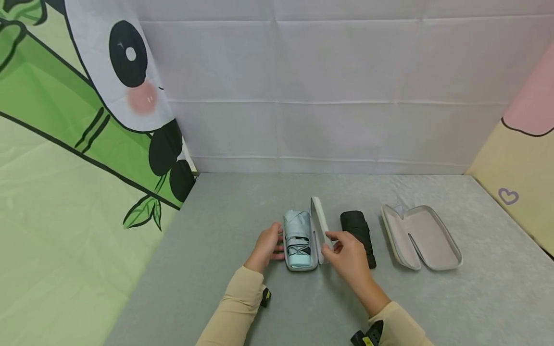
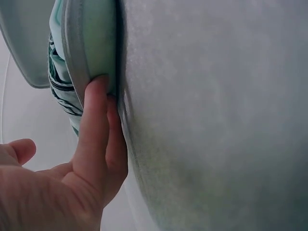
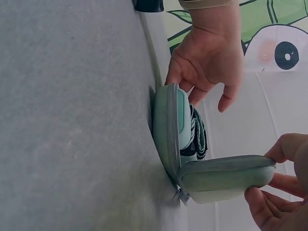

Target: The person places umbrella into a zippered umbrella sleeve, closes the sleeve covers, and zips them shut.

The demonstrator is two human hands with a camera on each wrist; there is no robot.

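Observation:
A light blue folded umbrella (image 1: 297, 223) lies in one half of a pale green zip case (image 3: 163, 120), its lid (image 1: 318, 221) standing raised on the right. My left hand (image 1: 265, 246) rests against the case's left side, fingers fairly straight; in the left wrist view the fingertips (image 2: 98, 85) touch the outer wall and the thumb stays off it. The lid's free edge is pinched between the thumb and fingers of my right hand (image 1: 348, 254). Just beyond that hand lies a black folded umbrella (image 1: 356, 226), partly hidden behind it.
A second case (image 1: 434, 235) lies spread open on the right of the grey table (image 1: 489, 288), nothing inside it. White cloth (image 1: 337, 86) hangs behind the table. Printed cloths, one with a panda face (image 1: 99, 62), hang at the sides.

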